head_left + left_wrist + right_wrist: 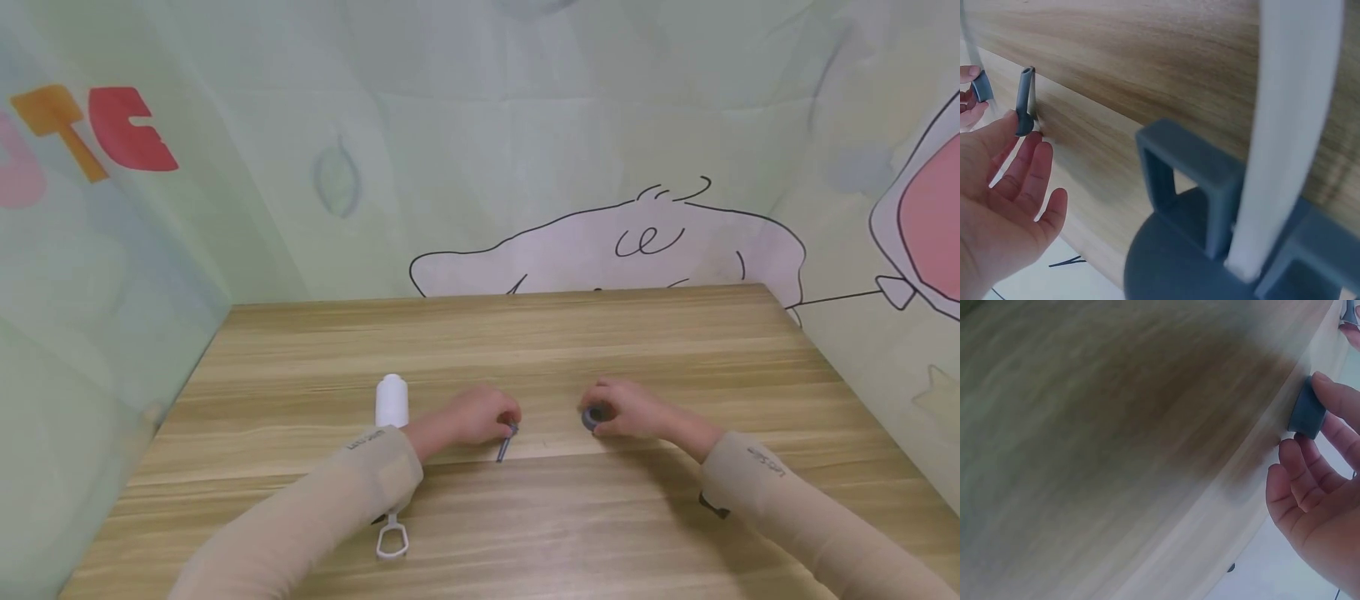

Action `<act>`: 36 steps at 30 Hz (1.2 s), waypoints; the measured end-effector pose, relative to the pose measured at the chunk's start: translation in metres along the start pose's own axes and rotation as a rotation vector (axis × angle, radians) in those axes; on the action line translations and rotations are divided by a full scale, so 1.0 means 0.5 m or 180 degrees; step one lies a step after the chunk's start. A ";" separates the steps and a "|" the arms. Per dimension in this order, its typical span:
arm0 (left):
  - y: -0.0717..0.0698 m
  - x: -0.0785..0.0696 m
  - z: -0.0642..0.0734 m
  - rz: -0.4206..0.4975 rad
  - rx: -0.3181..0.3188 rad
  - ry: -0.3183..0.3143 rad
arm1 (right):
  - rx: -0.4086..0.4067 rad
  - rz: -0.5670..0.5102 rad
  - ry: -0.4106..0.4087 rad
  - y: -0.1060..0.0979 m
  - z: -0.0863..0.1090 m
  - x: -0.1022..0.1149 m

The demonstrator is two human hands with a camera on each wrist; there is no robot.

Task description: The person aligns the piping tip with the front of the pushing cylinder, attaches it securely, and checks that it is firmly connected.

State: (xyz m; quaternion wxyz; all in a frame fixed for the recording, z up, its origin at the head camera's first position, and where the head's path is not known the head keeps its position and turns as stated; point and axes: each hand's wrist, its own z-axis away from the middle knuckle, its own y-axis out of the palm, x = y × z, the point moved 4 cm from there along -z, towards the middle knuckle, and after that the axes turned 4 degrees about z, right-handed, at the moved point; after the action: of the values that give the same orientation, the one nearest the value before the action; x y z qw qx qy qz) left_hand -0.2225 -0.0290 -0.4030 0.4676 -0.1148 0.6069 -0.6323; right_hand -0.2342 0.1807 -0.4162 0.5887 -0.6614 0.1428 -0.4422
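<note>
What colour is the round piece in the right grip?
Dark blue-grey. The round piece shows best in the right wrist view.

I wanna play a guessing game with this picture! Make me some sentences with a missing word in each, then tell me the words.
1. The right hand holds the round grey piece, and the long grey piece is in the ____ hand.
2. The bottle-like thing behind the left sleeve is coloured ____.
3. The orange letter on the backdrop is a ____.

Missing words: left; white; T.
</note>
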 end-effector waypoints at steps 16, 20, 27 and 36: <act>0.001 0.000 -0.004 -0.0026 -0.0043 -0.0089 | -0.0062 0.0067 -0.0003 -0.014 0.001 0.005; 0.001 0.000 -0.005 -0.0027 -0.0057 -0.0086 | -0.0111 0.0112 -0.0014 -0.021 0.004 0.010; -0.006 0.003 -0.001 0.0137 -0.0111 -0.0163 | -0.0195 0.0142 -0.0064 -0.031 0.010 0.017; -0.027 0.014 0.007 0.0465 -0.0455 -0.0111 | -0.0418 0.0026 -0.0103 -0.051 0.018 0.023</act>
State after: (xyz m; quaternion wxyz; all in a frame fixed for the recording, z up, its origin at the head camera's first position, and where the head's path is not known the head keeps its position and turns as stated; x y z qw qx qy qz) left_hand -0.2301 -0.0388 -0.3934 0.5136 -0.1143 0.6490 -0.5495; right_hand -0.2291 0.1852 -0.3875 0.5482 -0.7051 0.1646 -0.4187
